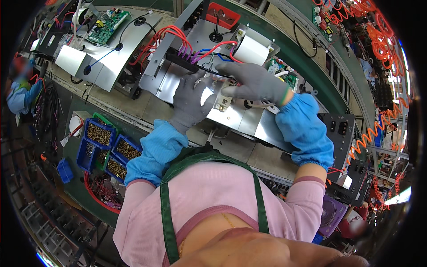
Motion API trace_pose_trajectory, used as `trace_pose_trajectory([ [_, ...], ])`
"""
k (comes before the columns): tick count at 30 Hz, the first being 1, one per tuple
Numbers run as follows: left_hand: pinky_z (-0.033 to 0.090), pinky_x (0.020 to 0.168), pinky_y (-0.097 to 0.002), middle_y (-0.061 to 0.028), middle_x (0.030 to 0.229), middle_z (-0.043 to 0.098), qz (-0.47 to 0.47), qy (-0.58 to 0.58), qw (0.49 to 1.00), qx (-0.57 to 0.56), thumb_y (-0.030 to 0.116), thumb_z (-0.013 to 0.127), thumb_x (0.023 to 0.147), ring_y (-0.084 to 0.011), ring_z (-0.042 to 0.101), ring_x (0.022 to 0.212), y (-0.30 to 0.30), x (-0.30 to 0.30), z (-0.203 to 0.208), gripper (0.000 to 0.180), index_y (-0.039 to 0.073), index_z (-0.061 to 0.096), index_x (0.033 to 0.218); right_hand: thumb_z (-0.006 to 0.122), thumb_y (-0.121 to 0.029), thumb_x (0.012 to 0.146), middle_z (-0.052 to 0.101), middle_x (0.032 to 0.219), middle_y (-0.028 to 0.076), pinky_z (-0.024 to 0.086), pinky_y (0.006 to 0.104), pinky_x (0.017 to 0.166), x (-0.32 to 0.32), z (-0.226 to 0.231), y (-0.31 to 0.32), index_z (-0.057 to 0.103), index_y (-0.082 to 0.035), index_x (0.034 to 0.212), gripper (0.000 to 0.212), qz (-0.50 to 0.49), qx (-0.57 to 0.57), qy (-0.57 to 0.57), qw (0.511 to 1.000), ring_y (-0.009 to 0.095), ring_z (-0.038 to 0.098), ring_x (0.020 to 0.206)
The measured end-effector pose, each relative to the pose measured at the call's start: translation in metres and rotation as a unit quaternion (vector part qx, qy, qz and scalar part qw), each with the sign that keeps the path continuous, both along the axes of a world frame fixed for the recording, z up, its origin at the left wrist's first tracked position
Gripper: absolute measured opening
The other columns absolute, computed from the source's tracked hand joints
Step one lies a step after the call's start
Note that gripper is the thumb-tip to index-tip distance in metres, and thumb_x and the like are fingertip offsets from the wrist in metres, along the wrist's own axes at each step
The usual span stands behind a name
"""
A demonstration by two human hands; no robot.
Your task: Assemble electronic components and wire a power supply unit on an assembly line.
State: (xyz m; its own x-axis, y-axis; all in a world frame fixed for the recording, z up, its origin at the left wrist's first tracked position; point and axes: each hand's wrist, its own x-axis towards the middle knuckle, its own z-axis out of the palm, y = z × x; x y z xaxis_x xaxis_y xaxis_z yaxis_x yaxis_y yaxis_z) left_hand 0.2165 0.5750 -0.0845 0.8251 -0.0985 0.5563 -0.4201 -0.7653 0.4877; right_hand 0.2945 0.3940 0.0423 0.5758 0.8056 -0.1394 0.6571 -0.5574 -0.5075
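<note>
Both my hands wear grey gloves and work over an open sheet-metal chassis [242, 118]. My left hand [191, 102] rests on it, thumb and fingers apart, beside a pale terminal block [223, 103]. Over that block reaches my right hand [255, 82], index finger and thumb stretched out with a gap between them; its other fingers are partly hidden. Just beyond the hands, red wires [178, 33] with purple sleeves run into a black connector strip [180, 60]. A white cylinder [252, 49] and a green circuit board [287, 73] are fixed on the chassis.
A second chassis [104, 55] with a circuit board lies to the left. Blue bins [100, 133] of brass-coloured screws stand at the near left. A red tray [222, 17] sits beyond the chassis. Black panels [336, 133] and an orange coiled hose [367, 142] are at the right.
</note>
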Motion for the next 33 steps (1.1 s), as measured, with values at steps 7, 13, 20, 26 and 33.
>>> trace_pose_trajectory([
  [7,0.047,0.086,-0.0442,-0.0127,0.118,0.051,-0.013,-0.017,1.0,-0.011,0.025,0.063,0.076,-0.0343,0.05,0.104,0.002,-0.002,-0.006,0.042,0.011,0.056,0.115,0.067,-0.031,0.067,0.053,0.121,0.018,0.043,0.0403,0.096,0.008,-0.022,0.013,0.038,-0.011,0.137,0.078,0.028,-0.112,0.048,0.992,0.032,0.052,0.113],
  [13,0.045,0.088,-0.0406,-0.0095,0.117,0.054,0.006,-0.014,0.999,-0.048,0.019,0.068,0.072,-0.0306,0.052,0.104,0.0,-0.005,-0.003,0.044,0.01,0.057,0.114,0.066,-0.032,0.066,0.055,0.116,0.018,0.043,0.041,0.094,0.005,-0.029,0.014,0.043,-0.011,0.132,0.073,0.018,-0.121,0.002,0.992,0.032,0.052,0.111],
  [20,0.044,0.089,-0.0415,-0.0114,0.118,0.054,-0.011,-0.015,0.998,-0.066,0.016,0.068,0.072,-0.0317,0.052,0.105,-0.002,-0.002,0.0,0.045,0.008,0.056,0.115,0.066,-0.035,0.071,0.056,0.116,0.016,0.043,0.0421,0.094,0.005,-0.025,0.009,0.042,-0.012,0.134,0.072,0.016,-0.13,-0.019,0.991,0.033,0.052,0.111],
  [26,0.044,0.086,-0.0464,-0.0149,0.117,0.053,-0.011,-0.016,0.999,-0.029,0.017,0.066,0.073,-0.0372,0.051,0.1,-0.001,-0.002,-0.001,0.044,0.008,0.056,0.115,0.062,-0.024,0.084,0.061,0.11,0.012,0.045,0.0317,0.091,0.013,0.055,-0.023,0.052,-0.002,0.125,0.048,-0.033,0.096,0.098,0.99,0.02,0.058,0.103],
  [33,0.044,0.086,-0.0455,-0.014,0.118,0.052,-0.019,-0.02,0.999,-0.02,0.015,0.066,0.071,-0.0355,0.05,0.1,-0.008,0.001,0.008,0.042,0.009,0.058,0.112,0.057,-0.019,0.09,0.062,0.105,0.01,0.052,0.0301,0.079,0.142,0.028,-0.184,0.05,-0.003,0.127,0.041,-0.457,0.382,0.164,0.786,0.017,0.061,0.09],
])
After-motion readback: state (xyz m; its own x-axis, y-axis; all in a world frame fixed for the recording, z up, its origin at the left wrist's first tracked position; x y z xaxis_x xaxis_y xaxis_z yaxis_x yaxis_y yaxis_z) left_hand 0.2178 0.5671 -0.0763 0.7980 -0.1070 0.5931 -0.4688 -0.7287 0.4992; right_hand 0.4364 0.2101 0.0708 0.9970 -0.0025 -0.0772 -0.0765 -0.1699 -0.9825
